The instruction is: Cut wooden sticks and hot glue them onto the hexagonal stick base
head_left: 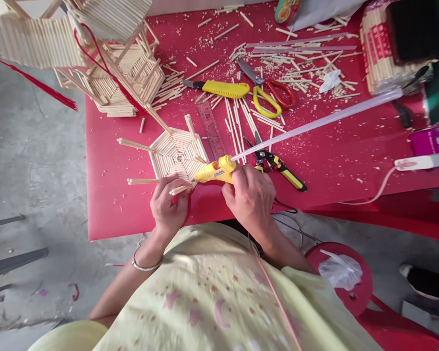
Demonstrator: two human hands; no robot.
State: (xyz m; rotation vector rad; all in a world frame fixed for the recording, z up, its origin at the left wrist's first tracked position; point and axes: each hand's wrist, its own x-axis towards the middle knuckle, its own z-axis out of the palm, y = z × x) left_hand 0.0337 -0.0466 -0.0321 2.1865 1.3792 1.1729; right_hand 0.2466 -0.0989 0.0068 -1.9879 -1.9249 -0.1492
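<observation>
A hexagonal base made of thin wooden sticks lies on the red table, with several stick posts standing up from its corners. My left hand grips one post at the near corner. In my right hand is a yellow hot glue gun, its nozzle at that same corner, close to my left fingers. A long translucent glue stick runs out of the gun's back end to the upper right. Whether the nozzle touches the wood I cannot tell.
Behind the base stand a larger stick-built model with red tassels, a yellow utility knife, scissors and a clear ruler. Pliers lie right of the glue gun. Loose sticks are scattered about. A red stool stands below.
</observation>
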